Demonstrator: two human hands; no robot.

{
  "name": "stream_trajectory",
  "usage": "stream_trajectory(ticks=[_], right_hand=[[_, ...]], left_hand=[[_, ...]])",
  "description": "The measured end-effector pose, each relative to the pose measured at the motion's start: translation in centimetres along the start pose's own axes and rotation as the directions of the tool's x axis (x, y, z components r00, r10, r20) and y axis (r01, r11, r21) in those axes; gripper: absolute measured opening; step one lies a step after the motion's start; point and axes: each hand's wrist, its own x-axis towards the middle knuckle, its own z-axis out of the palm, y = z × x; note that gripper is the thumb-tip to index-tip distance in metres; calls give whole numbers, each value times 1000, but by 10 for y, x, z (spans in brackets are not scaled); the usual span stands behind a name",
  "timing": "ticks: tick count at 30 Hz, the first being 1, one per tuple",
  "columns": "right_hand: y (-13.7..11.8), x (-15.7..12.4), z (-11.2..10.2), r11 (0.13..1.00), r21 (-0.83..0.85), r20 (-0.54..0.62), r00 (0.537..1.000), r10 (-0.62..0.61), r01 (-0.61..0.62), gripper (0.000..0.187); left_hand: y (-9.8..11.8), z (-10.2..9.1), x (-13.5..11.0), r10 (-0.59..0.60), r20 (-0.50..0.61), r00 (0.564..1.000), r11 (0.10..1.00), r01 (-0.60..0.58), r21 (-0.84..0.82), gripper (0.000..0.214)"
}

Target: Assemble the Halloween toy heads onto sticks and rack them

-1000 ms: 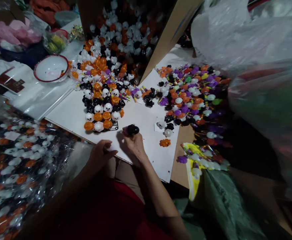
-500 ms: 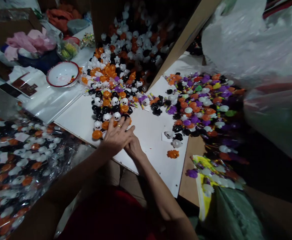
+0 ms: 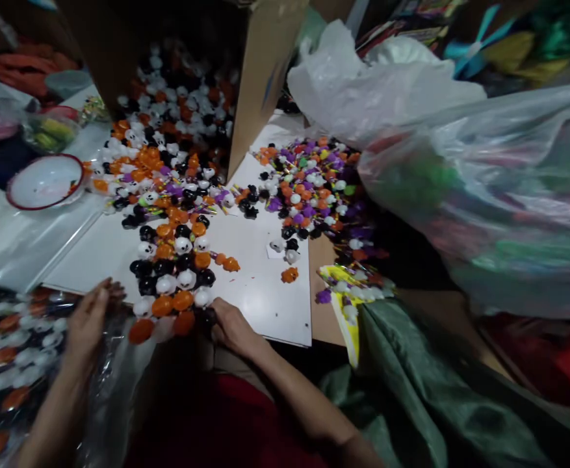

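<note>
Rows of small Halloween figures (image 3: 172, 302), orange, black and white, some with skull faces, lie at the white table's (image 3: 246, 302) near edge, the closest row reaching over it. At the right end of these rows, my right hand (image 3: 233, 328) has its fingers curled against a black figure (image 3: 205, 317); its fingertips are partly hidden. My left hand (image 3: 90, 315) is off to the left, apart from the rows, with fingers stretched out and nothing visible in it. A clear plastic bag (image 3: 114, 364) hangs below the table edge between the left forearm and my lap.
A cardboard box (image 3: 260, 78) spills more figures onto the table. A mixed colourful pile (image 3: 309, 188) lies right of it. A red-rimmed bowl (image 3: 45, 185) stands left. Bagged figures (image 3: 6, 364) fill the lower left; large plastic bags (image 3: 460, 169) crowd the right.
My hands have come apart: the left swung left off the rows, the right moved to their right end. The near rows shifted toward me over the edge. The view turned right.
</note>
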Motion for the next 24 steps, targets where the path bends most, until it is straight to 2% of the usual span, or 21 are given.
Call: stream_trajectory(ticks=[2, 4, 7, 9, 11, 14, 17, 20, 22, 24], right_hand=[[-5, -20, 2, 999, 20, -4, 999, 41, -41, 28], [-4, -35, 3, 998, 32, -23, 998, 54, -53, 35], [9, -43, -6, 998, 38, -110, 992, 57, -53, 43], [16, -41, -20, 998, 32, -137, 989, 62, -58, 46], [17, -37, -38, 998, 18, -65, 996, 65, -64, 43], [17, -29, -67, 988, -47, 3, 989, 147, -147, 24], [31, -2, -91, 959, -147, -92, 969, 229, -240, 21], [58, 45, -108, 961, -167, -206, 961, 183, -219, 27], [73, 73, -111, 974, -122, -283, 947, 152, -193, 37], [82, 86, -105, 982, -53, -305, 939, 158, -182, 39]], left_hand=[[-15, 22, -8, -155, 131, 979, 985, 163, -55, 57], [-18, 51, -17, -224, 173, 959, 969, 237, -61, 59], [-6, 88, -21, -221, 292, 930, 941, 282, -185, 68], [5, 101, -18, -159, 370, 915, 928, 266, -260, 72], [13, 105, -16, -107, 386, 916, 944, 216, -251, 71], [17, 100, -16, -56, 408, 911, 978, 133, -163, 70], [13, 93, -18, -22, 445, 895, 992, 74, -100, 70], [7, 91, -20, -27, 445, 895, 994, 70, -80, 71], [2, 94, -22, -36, 415, 909, 994, 77, -82, 71], [-4, 102, -21, -31, 395, 918, 993, 72, -89, 68]])
